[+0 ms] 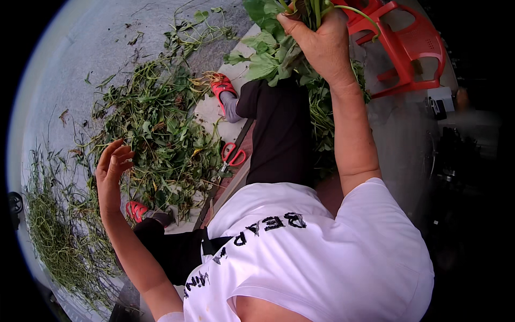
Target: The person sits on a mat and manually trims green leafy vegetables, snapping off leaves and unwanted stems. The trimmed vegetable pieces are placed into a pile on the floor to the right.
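Observation:
At the top of the view, my right hand [327, 51] is closed round a bunch of leafy green stems [271, 60], its broad leaves hanging to the left of my fist. My left hand [113, 169] is raised at the left with loosely bent fingers, and nothing shows in it. Behind and beside it, a wide heap of cut greens [161, 129] covers the ground. Between my legs lies a pair of scissors [233, 155] with red handles.
A red plastic chair [410, 45] stands at the upper right. More leafy stems [322, 112] lie beside my right leg, under the raised arm. Thin, stringy plants [59, 225] spread over the grey ground at the lower left. My red shoes [222, 88] rest at the heap's edge.

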`<state>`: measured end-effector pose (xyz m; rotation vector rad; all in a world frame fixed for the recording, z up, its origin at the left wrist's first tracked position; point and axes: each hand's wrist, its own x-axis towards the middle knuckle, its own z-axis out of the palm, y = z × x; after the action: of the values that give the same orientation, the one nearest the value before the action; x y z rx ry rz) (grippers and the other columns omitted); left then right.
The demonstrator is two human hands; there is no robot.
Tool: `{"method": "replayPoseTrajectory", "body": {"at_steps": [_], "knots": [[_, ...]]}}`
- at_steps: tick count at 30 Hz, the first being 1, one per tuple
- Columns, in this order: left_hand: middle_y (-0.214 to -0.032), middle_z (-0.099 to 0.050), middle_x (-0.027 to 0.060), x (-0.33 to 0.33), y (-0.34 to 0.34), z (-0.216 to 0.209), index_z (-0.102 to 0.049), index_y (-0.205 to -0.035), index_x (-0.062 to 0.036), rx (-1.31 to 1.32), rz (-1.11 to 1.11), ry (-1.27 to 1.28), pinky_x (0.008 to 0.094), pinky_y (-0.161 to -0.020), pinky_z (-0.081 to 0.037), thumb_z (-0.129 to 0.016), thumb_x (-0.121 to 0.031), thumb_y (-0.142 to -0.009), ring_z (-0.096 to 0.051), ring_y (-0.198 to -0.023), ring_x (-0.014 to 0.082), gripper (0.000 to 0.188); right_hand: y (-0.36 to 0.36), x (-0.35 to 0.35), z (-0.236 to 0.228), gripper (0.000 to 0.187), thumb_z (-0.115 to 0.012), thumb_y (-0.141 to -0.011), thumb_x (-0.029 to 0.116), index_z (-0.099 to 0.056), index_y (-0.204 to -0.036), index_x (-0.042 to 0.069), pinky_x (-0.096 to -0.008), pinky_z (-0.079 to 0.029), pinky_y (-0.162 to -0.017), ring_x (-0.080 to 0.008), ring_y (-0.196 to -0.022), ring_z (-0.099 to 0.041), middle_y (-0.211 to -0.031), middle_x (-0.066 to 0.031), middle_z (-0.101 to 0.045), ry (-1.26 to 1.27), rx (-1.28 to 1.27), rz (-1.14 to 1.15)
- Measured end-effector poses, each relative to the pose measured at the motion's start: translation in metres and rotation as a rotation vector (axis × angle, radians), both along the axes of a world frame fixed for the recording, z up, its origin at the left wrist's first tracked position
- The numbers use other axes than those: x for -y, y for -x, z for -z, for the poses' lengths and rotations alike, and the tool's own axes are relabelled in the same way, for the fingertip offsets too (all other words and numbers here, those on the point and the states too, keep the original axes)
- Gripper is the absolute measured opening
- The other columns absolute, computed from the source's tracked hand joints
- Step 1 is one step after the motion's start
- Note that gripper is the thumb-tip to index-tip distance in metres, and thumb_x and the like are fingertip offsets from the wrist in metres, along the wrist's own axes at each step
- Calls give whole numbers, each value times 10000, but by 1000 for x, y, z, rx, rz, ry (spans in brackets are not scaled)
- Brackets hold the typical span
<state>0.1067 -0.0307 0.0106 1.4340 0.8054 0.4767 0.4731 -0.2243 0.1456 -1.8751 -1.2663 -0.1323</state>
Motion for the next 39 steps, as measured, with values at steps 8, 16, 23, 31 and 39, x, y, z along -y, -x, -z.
{"method": "replayPoseTrajectory", "body": {"at_steps": [8,16,23,31,39], "knots": [[-996,-635,42,-14,-5,72,-547,-1192,-69,-370,72,-83,257,-713,-480,-596,-295,-891,-602,-880,113,379,-117,193,95,321,-734,-712,167,-532,-931,48,-404,-446,-704,-295,-789,-601,-784,-111,-621,705,668,606],[-1012,-631,52,-19,14,63,-536,-1188,-40,-513,80,-139,244,-712,-478,-572,-236,-904,-605,-870,120,346,-127,249,317,479,-588,-874,224,-375,-1283,92,-436,-355,-968,-316,-1168,-414,-1265,-146,-424,1319,8,559],[-958,-639,42,-31,29,36,-562,-1141,-24,-470,56,-135,234,-705,-462,-581,-178,-890,-603,-855,108,295,-153,202,258,587,-666,-807,193,-398,-1304,36,-417,-438,-938,-331,-1133,-483,-1247,-179,-481,1672,-133,305],[-973,-641,150,-50,32,50,-581,-1068,-27,-702,145,-354,339,-746,-486,-643,-216,-825,-628,-839,242,314,-125,24,89,330,-596,-840,156,-546,-1147,45,-400,-465,-751,-309,-887,-614,-968,-178,-619,978,423,130],[-819,-581,86,12,27,67,-563,-864,-63,-874,571,-892,362,-685,-458,-630,-197,-764,-596,-816,252,181,14,-214,183,260,-563,-829,119,-560,-1082,60,-382,-489,-722,-278,-844,-617,-958,-139,-611,727,467,-584]]}}
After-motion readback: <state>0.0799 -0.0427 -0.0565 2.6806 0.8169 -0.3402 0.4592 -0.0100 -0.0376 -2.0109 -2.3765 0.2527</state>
